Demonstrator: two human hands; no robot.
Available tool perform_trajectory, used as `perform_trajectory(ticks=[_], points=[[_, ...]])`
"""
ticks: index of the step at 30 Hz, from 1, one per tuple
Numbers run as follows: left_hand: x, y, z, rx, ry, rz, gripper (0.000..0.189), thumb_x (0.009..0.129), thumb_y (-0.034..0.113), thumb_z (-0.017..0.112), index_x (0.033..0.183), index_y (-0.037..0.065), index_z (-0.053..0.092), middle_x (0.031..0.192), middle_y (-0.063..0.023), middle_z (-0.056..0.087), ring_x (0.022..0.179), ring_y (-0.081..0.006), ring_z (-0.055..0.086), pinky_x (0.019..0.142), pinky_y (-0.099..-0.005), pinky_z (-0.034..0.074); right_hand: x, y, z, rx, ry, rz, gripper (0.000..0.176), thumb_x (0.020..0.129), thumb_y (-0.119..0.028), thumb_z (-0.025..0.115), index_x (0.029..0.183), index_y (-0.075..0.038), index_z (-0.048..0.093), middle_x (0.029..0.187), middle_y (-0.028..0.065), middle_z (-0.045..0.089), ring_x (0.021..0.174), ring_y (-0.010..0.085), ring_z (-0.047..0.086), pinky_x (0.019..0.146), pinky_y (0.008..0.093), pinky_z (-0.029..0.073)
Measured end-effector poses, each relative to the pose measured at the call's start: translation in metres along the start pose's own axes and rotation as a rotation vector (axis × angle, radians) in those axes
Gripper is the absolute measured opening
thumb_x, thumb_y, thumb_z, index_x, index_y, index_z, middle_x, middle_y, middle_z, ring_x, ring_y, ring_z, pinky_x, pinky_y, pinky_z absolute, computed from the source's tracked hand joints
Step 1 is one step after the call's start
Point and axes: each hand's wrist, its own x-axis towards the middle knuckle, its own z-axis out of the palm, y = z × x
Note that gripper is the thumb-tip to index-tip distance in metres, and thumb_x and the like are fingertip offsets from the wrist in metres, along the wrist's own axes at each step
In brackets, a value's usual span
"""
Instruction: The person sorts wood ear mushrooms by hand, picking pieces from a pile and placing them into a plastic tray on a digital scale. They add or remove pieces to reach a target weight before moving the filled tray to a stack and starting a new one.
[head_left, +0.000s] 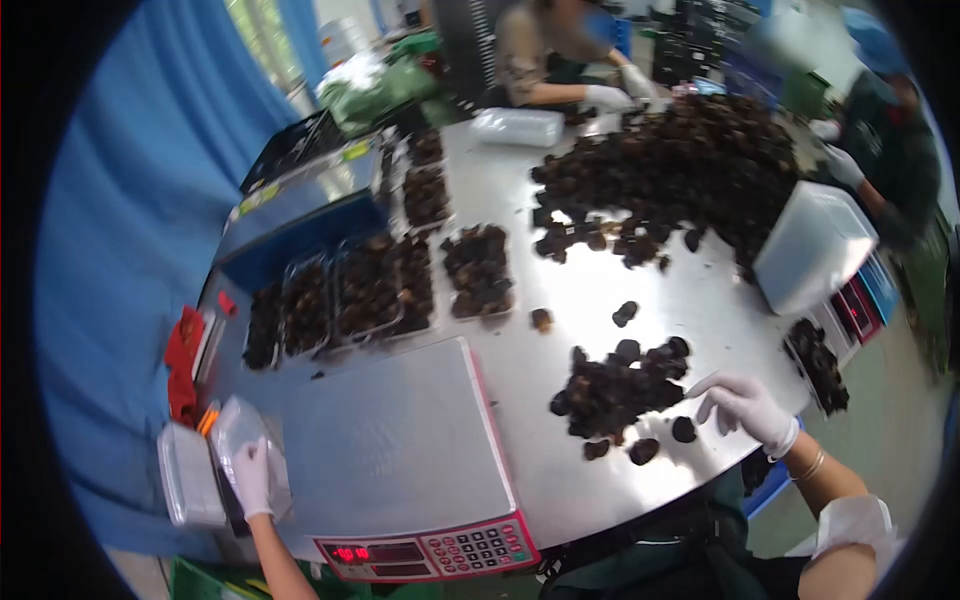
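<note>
The gloved left hand (pixel 254 478) lay against a clear plastic tray (pixel 236 424) at the near left; whether its grip was closed on it could not be told. The right hand (pixel 750 408), grip loose and fingers apart, hung just beside the small pile of dark pieces (pixel 610 395) on the worktop (pixel 555 495), to the right of the flat scale (pixel 400 430).

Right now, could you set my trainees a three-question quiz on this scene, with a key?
1. True or false: the flat silver, red-edged electronic scale shows green digits.
2. The white-gloved left hand is at: A, scale keypad; B, clear plastic containers; C, blue fabric curtain.
3. What lies beside the white-gloved right hand?

Key: 1. False, red digits. 2. B. 3. A loose pile of dark brown, rounded pieces.
</note>
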Motion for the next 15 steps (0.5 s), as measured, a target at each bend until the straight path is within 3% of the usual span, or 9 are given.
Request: perform_trajectory(ticks=[3,7,10,13,15], points=[[0.005,-0.012,0.02,0.007,0.046,-0.011,0.029,0.086,0.021,0.07,0.083,-0.008,0.067,0.077,-0.0211,0.067,0.073,-0.0296,0.065,0.072,-0.0397,0.049,-0.034,0.019,0.006,0.057,-0.033,-0.017,0.028,0.102,-0.018,0.049,0.116,-0.001,0.066,0.09,0.0029,0.069,0.069,0.0049,0.06,0.06,0.0206,0.05],[0.015,-0.026,0.024,-0.1,0.072,-0.056,0.026,0.084,0.016,0.071,0.083,-0.009,0.069,0.075,-0.0196,0.069,0.069,-0.0247,0.065,0.069,-0.0389,0.05,-0.057,0.061,0.005,0.183,-0.022,-0.04,0.03,0.104,-0.022,0.048,0.121,-0.004,0.065,0.093,0.0011,0.069,0.07,0.0038,0.058,0.063,0.0184,0.048],[0.035,-0.059,0.035,-0.15,0.107,-0.057,0.031,0.085,0.02,0.07,0.088,-0.01,0.071,0.076,-0.0132,0.071,0.068,-0.02,0.063,0.068,-0.0372,0.05,-0.068,0.094,0.007,0.306,0.058,-0.076,0.029,0.105,-0.021,0.047,0.121,-0.005,0.065,0.093,0.0021,0.07,0.07,0.0049,0.059,0.062,0.0185,0.046],[0.044,-0.063,0.029,-0.076,0.175,0.016,0.026,0.088,0.019,0.067,0.095,-0.006,0.07,0.095,-0.015,0.066,0.088,-0.0237,0.059,0.082,-0.0392,0.047,-0.076,0.114,0.008,0.355,0.11,-0.067,0.028,0.105,-0.02,0.046,0.121,-0.005,0.064,0.092,0.0028,0.069,0.07,0.006,0.059,0.064,0.0196,0.047],[0.042,-0.054,0.023,0.285,0.219,0.205,0.024,0.09,0.017,0.064,0.1,-0.004,0.07,0.108,-0.0162,0.063,0.101,-0.0262,0.056,0.09,-0.0405,0.045,-0.082,0.124,0.008,0.341,0.127,-0.098,0.029,0.105,-0.02,0.047,0.12,-0.003,0.064,0.092,0.0033,0.068,0.071,0.0073,0.059,0.065,0.0211,0.049]])
